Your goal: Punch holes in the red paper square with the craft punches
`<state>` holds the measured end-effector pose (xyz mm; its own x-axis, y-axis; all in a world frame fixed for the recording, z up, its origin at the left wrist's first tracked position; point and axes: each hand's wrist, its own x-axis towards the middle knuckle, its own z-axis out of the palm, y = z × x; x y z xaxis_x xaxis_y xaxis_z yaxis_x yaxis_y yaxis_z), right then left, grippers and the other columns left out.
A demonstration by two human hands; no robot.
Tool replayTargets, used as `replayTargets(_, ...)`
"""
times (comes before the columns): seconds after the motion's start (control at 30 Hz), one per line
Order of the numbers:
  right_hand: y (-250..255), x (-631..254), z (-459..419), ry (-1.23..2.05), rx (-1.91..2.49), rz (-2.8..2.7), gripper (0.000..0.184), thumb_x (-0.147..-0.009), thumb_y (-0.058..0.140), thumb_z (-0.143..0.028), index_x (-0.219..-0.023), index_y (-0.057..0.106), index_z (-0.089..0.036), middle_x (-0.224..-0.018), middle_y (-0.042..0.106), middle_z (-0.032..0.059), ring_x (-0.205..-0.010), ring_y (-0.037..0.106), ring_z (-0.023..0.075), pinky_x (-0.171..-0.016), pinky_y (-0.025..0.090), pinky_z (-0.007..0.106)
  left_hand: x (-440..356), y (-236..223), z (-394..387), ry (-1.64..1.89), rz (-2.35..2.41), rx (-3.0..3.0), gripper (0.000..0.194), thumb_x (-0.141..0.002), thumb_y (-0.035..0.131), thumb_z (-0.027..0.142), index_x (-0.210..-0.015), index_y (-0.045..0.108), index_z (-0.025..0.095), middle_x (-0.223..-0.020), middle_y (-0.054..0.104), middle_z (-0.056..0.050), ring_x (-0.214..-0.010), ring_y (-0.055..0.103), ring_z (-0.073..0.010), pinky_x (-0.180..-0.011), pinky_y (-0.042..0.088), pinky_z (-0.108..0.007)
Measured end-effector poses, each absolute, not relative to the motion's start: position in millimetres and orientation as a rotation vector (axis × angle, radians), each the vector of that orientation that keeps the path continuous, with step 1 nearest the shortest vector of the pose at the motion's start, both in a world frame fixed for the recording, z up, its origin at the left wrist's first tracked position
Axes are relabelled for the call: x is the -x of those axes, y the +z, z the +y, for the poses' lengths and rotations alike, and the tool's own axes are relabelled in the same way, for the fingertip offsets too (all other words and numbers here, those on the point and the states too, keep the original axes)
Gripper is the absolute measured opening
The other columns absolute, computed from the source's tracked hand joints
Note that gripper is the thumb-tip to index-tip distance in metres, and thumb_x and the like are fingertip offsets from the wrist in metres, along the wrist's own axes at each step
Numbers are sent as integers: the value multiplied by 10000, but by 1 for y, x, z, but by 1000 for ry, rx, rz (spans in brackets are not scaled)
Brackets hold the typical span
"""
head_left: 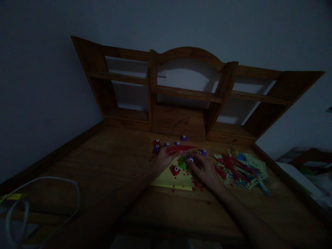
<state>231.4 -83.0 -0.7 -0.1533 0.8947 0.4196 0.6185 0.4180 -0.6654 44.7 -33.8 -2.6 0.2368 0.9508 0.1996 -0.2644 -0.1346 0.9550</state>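
Over a yellow sheet [166,180], my left hand [163,159] has its fingers closed around the end of a long red strip [181,148] that points right. My right hand [204,168] pinches a small purple piece with a white eye [190,159]. Just under it is a bright green piece [183,162], partly hidden by the fingers. A red piece with an eye [175,169] rests on the sheet among scattered red bits. Dim light blurs the fingertips.
More purple eyed pieces [184,138] and a red one [156,142] stand behind my hands. A heap of red, blue and pale yellow strips [241,167] lies at right. A wooden shelf unit [181,91] backs the desk; a white cable [77,190] loops at left.
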Motion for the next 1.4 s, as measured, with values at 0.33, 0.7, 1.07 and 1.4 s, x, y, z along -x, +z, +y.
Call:
replayTargets(0.33,-3,-233,-83,415,1364,-1895,269,-870,540,-397,-1076,637,-254,-920,684,44,-790,626,222,-713,461,343,-42,-10,-27,1125,778,-1427,329,-786,630,449,-843,723,138,-931,724,-93,-889,662,-241,-872,475,-364)
replayTargets(0.7,-4,-232,-85,158,1357,-1894,267,-871,559,-385,-1081,615,-232,-1023,634,85,-921,599,243,-823,463,382,-43,-14,-26,1234,883,-1422,332,-773,644,461,-781,714,136,-830,718,-63,-816,645,-208,-783,468,-293)
replayTargets(1.07,-2,-210,-100,83,985,-2394,391,-857,610,-336,-1231,531,-258,-1186,566,76,-1133,476,248,-1002,356,446,-45,-11,-26,1255,844,-1312,314,-716,709,430,-756,708,118,-799,724,-83,-749,664,-193,-731,496,-282)
replayTargets(1.4,-9,-196,-107,77,1029,-2421,258,-871,579,-326,-1106,574,-222,-1060,621,78,-1087,511,256,-1039,284,507,-45,-9,-28,1363,946,-1394,369,-757,650,483,-657,704,132,-687,711,-55,-678,658,-182,-680,488,-261)
